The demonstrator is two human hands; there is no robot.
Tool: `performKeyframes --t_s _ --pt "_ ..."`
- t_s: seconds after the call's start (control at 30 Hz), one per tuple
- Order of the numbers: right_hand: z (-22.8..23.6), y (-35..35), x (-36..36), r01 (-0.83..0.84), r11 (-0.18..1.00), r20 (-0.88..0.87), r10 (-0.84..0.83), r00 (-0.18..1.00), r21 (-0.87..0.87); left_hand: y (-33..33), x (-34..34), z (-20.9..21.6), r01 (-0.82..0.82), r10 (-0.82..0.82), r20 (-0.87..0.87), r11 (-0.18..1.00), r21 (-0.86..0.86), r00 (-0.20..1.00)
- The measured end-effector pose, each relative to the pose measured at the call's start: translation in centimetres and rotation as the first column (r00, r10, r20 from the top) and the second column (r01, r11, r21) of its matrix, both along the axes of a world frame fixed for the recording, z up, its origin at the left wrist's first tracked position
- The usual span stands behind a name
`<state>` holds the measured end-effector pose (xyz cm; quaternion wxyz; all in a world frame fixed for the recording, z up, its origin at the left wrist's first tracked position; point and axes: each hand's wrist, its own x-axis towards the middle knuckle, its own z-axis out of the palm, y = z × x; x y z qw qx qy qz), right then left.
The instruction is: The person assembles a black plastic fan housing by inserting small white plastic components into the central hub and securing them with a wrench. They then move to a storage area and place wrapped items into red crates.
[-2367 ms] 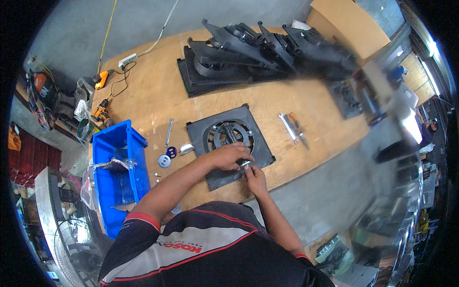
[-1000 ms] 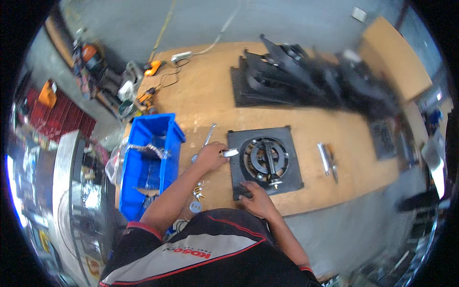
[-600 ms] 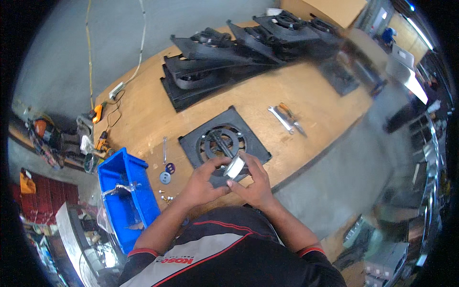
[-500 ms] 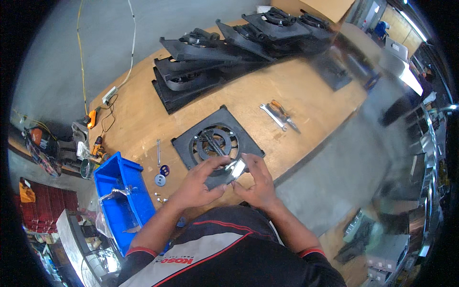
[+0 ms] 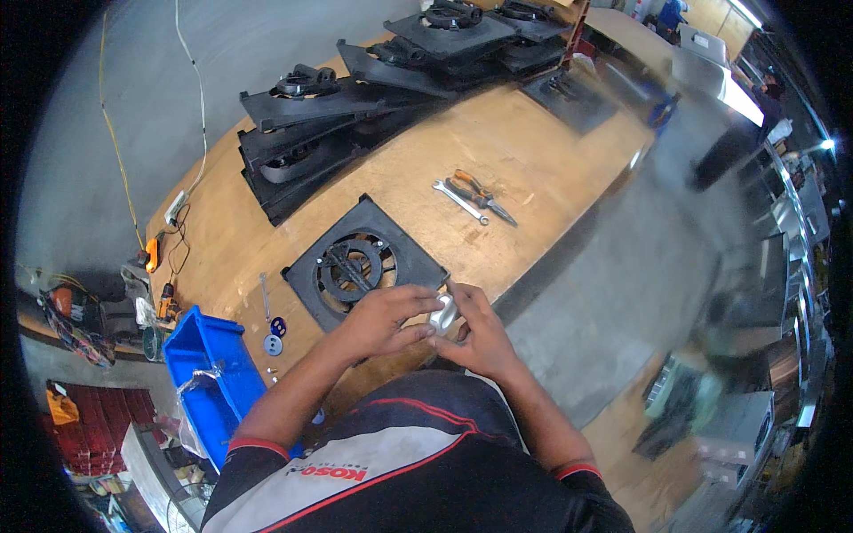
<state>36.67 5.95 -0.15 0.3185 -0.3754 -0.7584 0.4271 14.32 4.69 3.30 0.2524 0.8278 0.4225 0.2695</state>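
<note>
Between both hands, close to my body, is a small shiny silver metal part (image 5: pixel 443 314) with a rounded outline. My left hand (image 5: pixel 388 322) pinches its left side with thumb and fingers. My right hand (image 5: pixel 480 334) grips the other side, fingers bent over the top edge. Fingers cover much of the part, so I cannot tell its exact kind. Just beyond them a black square panel (image 5: pixel 410 252) lies flat on the table, with a round, spoked opening and a black bar across its middle. My left hand overlaps the panel's near corner.
A spanner (image 5: pixel 461 202) and orange-handled pliers (image 5: pixel 484 197) lie beyond the panel. Black panel assemblies (image 5: pixel 355 98) are stacked at the back. To the left are a blue bin (image 5: pixel 237 369), a thin spanner (image 5: pixel 265 297), round discs (image 5: pixel 277 327) and a drill (image 5: pixel 166 302).
The silver part has been turned between my fingers, from a flat bright face to a rounded side. The whole view has shifted, moving the table things leftward in the picture.
</note>
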Motion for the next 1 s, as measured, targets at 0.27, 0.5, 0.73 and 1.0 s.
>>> performKeyframes --t_s 0.27,0.5,0.73,1.0 --pt "-3.0 0.8 -0.9 0.110 0.980 0.088 -0.126 0.988 0.164 0.8 0.9 -4.0 -0.145 0.163 0.162 0.982 -0.117 0.973" --pt "-8.7 3.3 -5.3 0.146 0.989 0.186 -0.144 0.972 0.003 2.4 -3.1 -7.4 -0.184 0.184 0.005 0.983 -0.024 0.983" --pt "-11.4 5.0 -8.6 0.084 0.994 0.123 -0.075 0.990 -0.064 4.0 -6.0 -11.3 -0.178 0.183 -0.117 0.983 0.050 0.976" --pt "-12.1 5.4 -7.4 0.277 0.961 0.053 -0.277 0.959 0.019 6.7 -3.6 -11.5 -0.249 0.248 -0.029 0.967 -0.047 0.968"
